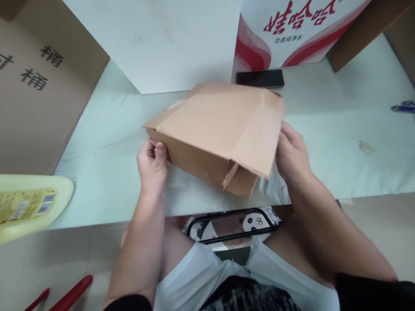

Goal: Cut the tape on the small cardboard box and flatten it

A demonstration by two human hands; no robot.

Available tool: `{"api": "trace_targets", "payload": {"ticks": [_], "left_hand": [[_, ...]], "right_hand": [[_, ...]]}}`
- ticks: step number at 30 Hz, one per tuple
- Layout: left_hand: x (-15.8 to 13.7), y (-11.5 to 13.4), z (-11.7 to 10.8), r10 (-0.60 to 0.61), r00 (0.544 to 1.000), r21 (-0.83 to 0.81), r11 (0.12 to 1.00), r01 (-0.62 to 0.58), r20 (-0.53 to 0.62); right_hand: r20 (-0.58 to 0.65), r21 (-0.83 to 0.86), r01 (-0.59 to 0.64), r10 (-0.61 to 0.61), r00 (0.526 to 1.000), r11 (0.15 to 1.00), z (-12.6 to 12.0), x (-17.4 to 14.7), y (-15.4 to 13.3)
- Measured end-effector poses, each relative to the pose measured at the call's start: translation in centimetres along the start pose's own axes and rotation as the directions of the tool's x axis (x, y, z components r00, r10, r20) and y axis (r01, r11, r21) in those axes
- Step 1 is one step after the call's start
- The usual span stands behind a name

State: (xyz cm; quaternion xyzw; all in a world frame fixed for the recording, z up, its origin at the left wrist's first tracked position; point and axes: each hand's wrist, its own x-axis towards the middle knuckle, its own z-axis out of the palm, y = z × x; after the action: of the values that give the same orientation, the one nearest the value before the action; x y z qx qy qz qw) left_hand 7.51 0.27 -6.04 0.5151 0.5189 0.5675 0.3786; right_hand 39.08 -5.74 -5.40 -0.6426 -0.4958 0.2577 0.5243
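Head view: My left hand (152,162) pinches the left corner of a cardboard box (214,125), thumb pressed toward curled fingers, while my right hand (293,151) meets its right end, fingers hidden, their closure impossible to tell. The box tilts over the surface (327,134) before a white carton (168,43); even, light support at both ends should spare its walls from buckling.

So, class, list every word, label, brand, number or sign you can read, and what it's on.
"桶", twice: large left box; another character is cut off by the edge.
"饮用纯净水": red-and-white box; its large red characters are too stylised to read surely.
Yellow label on pale green container: too blurred.
White panel: faint mark, unreadable.
Held carton: none visible.
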Motion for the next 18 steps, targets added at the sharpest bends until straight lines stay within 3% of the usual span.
{"api": "trace_targets", "payload": {"ticks": [2,5,11,13,15,18], "left_hand": [[-0.1,0.6,0.2,0.047,0.998,0.044,0.998,-0.045,-0.049],[-0.1,0.8,0.3,0.113,0.987,0.096,0.99,-0.103,-0.11],[0.1,-0.1,-0.3,0.186,0.956,0.117,0.98,-0.163,-0.228],[0.1,-0.1,-0.4,0.203,0.941,0.097,0.978,-0.183,-0.271],[0.1,0.2,-0.3,0.224,0.914,0.076,0.975,-0.21,-0.339],[0.0,0.8,0.1,0.254,0.868,0.109,0.967,-0.229,-0.427]], "right_hand": [[0.091,-0.114,0.061,-0.051,0.995,0.992,0.0,-0.4,-0.4],[0.123,-0.202,0.091,-0.067,0.99,0.975,0.2,-1.2,-1.2],[0.198,-0.379,0.021,0.059,0.978,0.925,0.6,-2.5,-3.5],[0.293,-0.352,0.019,0.091,0.952,0.936,0.5,-2.8,-4.0],[0.392,-0.275,0.072,0.043,0.919,0.959,0.5,-3.1,-4.2],[0.393,-0.244,0.122,-0.017,0.919,0.962,0.7,-3.4,-4.3]]}}
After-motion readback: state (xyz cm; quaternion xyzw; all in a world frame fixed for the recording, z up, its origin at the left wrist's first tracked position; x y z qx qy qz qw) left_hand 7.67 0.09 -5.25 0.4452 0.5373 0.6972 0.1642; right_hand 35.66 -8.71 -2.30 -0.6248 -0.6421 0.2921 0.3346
